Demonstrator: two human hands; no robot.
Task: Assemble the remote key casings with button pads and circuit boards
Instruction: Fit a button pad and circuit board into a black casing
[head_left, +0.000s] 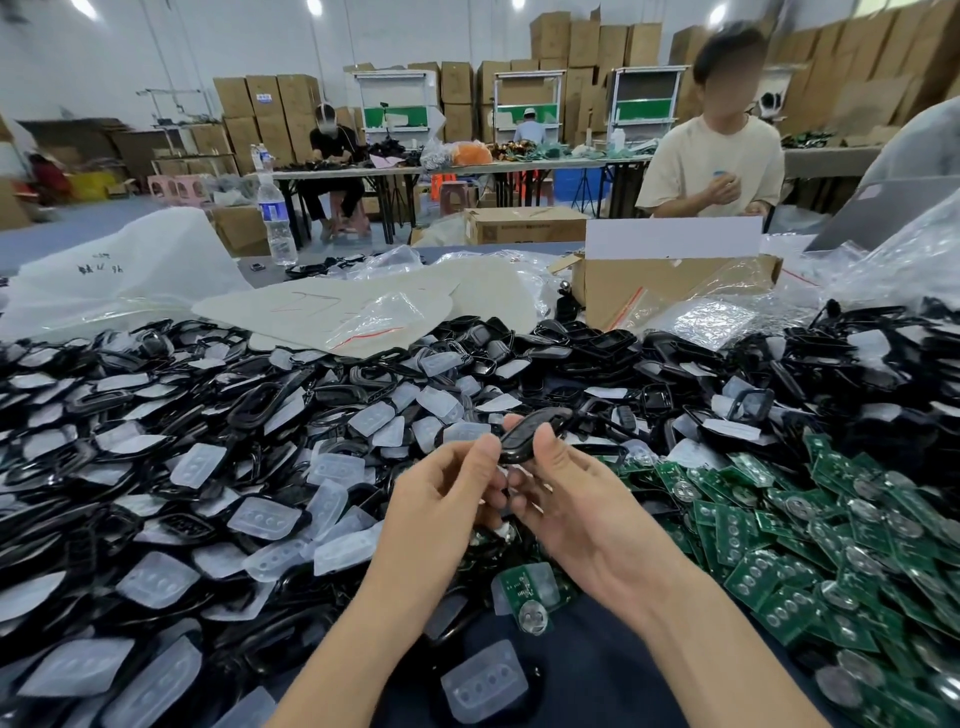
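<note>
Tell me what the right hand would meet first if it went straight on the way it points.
The right hand points forward and left, so it would likely meet the left hand first, whose fingers also hold the black key casing. Past that lies the heap of button pads, though depth is unclear.

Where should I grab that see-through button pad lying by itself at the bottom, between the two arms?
Pinch the button pad by its two long edges, coming straight down from above. It lies flat and alone on the dark table, so those edges look free. It seems thin and soft, so a gentle thumb-and-finger pinch should do.
</note>
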